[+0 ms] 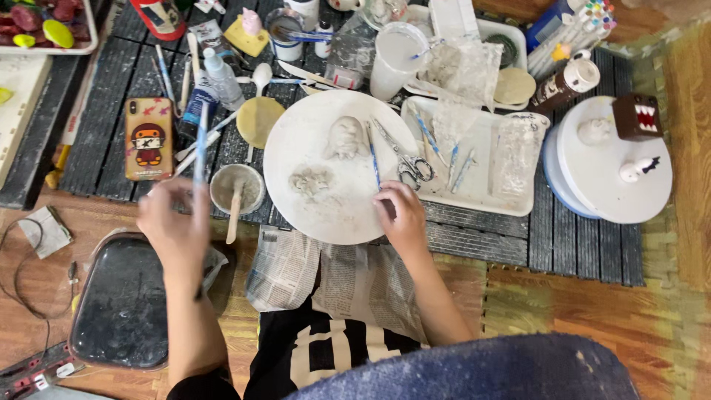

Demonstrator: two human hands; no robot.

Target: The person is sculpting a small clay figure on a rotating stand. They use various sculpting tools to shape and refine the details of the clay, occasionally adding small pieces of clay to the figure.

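The left hand [174,226] was blurred as it hovered over the near edge of the dark slatted counter [518,241], its grip closed around a thin blue-handled tool [201,144] that stood up and away from the fingers toward the clutter behind. Just beside that hand sat a small round cup [237,187] with a pale stick [234,215] leaning out of it over the rim. The right hand [400,215] rested on the near right edge of a large white round plate [296,141], its fingers curled on a slim blue tool [374,159] that lay along the plate's surface, pointing away from the person. On the plate lay a pale grey clay figure [344,137] near the middle and a smaller crumbly clay lump [311,180] closer to the person, both apart from the right hand. Scissors [404,159] lay across the plate's right rim, touching a white rectangular tray [474,200] that held further thin tools. A phone in an orange cartoon case [148,138] lay left of the cup. Crumpled newspaper [296,270] covered the person's lap below the plate.
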